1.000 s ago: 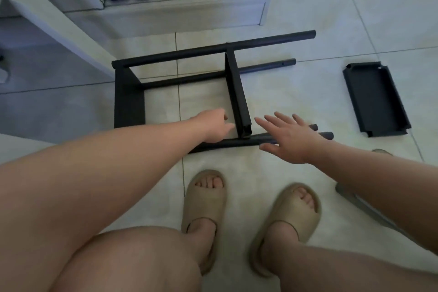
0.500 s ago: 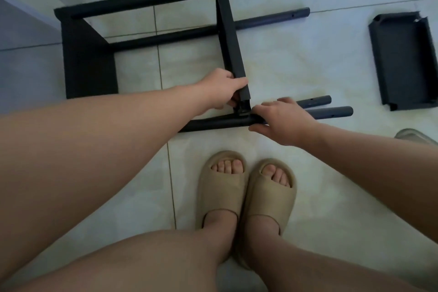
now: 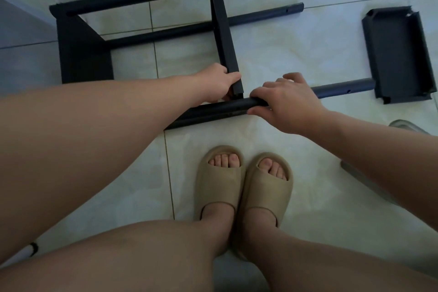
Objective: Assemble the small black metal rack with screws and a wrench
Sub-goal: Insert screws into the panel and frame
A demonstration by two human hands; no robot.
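Left hand (image 3: 216, 83): grips crossbar (image 3: 224, 38) end
Right hand (image 3: 290, 105): curled round near tube (image 3: 220, 109)
Loose tray (image 3: 398, 54): right of right hand

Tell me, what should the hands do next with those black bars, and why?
Probably nudge the near tube a little with the right hand until it sits square against the end of the cross panel, which the left hand grips. The panel's end is right beside the tube, so the joint looks nearly lined up. No screw or wrench is in view.
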